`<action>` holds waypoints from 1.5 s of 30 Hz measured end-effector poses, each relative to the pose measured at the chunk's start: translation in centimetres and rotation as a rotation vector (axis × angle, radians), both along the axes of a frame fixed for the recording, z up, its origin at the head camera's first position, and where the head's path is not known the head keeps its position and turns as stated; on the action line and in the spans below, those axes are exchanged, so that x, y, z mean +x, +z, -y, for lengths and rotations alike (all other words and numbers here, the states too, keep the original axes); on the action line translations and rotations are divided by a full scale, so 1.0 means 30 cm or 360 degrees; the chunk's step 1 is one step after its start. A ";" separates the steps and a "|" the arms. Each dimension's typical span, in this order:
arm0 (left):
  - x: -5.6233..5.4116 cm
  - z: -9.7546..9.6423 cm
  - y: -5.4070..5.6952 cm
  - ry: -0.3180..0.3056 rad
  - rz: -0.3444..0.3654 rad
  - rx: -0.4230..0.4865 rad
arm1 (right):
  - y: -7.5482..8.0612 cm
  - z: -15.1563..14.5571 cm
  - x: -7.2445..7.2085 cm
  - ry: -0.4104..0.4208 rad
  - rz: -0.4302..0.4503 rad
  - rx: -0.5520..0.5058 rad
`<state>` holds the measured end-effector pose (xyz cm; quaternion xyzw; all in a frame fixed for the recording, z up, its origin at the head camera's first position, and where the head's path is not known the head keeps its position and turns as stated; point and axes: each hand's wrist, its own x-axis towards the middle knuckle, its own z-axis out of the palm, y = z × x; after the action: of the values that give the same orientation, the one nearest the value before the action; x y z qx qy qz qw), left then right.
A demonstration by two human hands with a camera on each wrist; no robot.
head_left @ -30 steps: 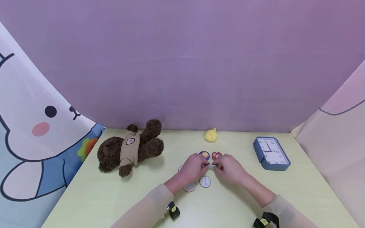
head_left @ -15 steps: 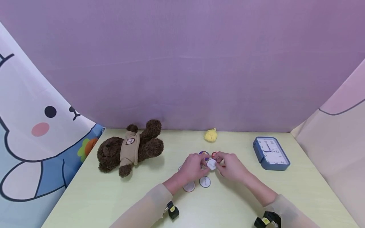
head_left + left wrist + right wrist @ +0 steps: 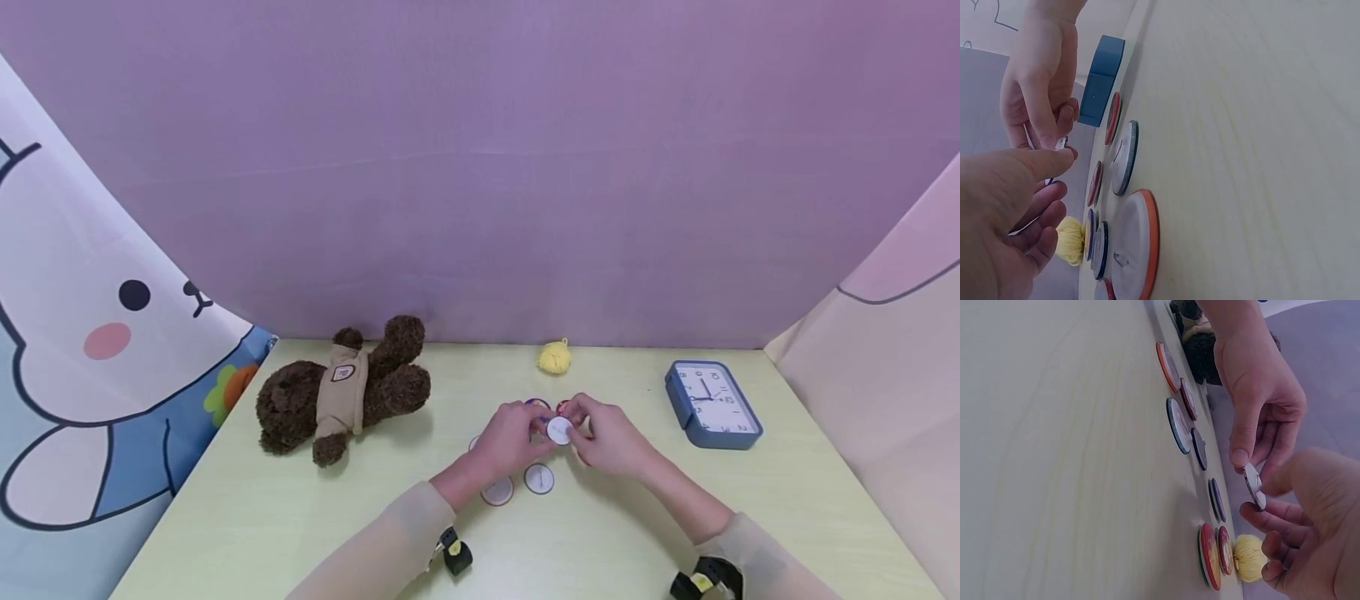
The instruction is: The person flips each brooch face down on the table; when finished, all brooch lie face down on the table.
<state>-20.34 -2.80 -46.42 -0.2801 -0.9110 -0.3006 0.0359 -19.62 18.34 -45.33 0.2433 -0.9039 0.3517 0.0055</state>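
Observation:
A small round pin-back badge (image 3: 558, 431) is held just above the table between both hands, its white pin side facing up to the head camera. My left hand (image 3: 506, 442) pinches its left edge with thumb and fingers. From the other side my right hand (image 3: 611, 440) grips it, the thumb lying against the white back in the right wrist view. Below the hands, a white-backed badge (image 3: 539, 479) and a red-rimmed badge (image 3: 497, 492) lie pin side up. Beyond the fingers, a blue badge (image 3: 537, 402) and a red badge (image 3: 562, 406) are partly hidden.
On the pale table (image 3: 795, 483) a brown teddy bear (image 3: 343, 392) lies to the left. A blue clock (image 3: 716, 405) rests at the right. Near the back edge sits a yellow yarn-like ball (image 3: 555, 357), with a purple cloth (image 3: 480, 183) behind.
The held badge has turned from nearly edge-on to showing its white back, and has shifted very slightly right and up. Both hands stay in almost the same place, fingers slightly shifted around it.

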 end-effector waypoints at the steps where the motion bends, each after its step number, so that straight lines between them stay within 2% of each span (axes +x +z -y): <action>1: 0.001 0.000 -0.001 -0.0003 0.0001 0.0005 | -0.001 -0.001 0.001 0.0015 0.0001 -0.0007; 7: 0.004 -0.005 -0.014 -0.0004 0.0043 -0.0009 | -0.015 -0.010 0.006 0.0083 -0.0005 0.0030; 13: 0.011 -0.019 -0.013 0.0005 0.0063 -0.0177 | -0.032 -0.017 0.004 0.0090 -0.0030 0.0093; 20: 0.010 -0.023 -0.009 0.0013 -0.0021 -0.0289 | -0.029 -0.011 0.000 0.0073 -0.0057 0.0138; 28: 0.004 -0.020 -0.026 -0.0006 -0.0126 -0.0344 | -0.039 -0.001 -0.008 0.0072 -0.0053 0.0209; 36: 0.012 -0.021 -0.034 -0.0006 -0.0103 -0.0363 | -0.047 0.004 -0.009 0.0078 -0.0102 0.0286; 45: 0.011 -0.021 -0.045 0.0010 -0.0121 -0.0364 | -0.058 0.008 -0.008 0.0070 -0.0075 0.0268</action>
<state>-20.02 -2.19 -47.76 -0.2906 -0.9382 -0.1837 0.0392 -19.86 18.10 -47.07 0.2709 -0.9243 0.2688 -0.0013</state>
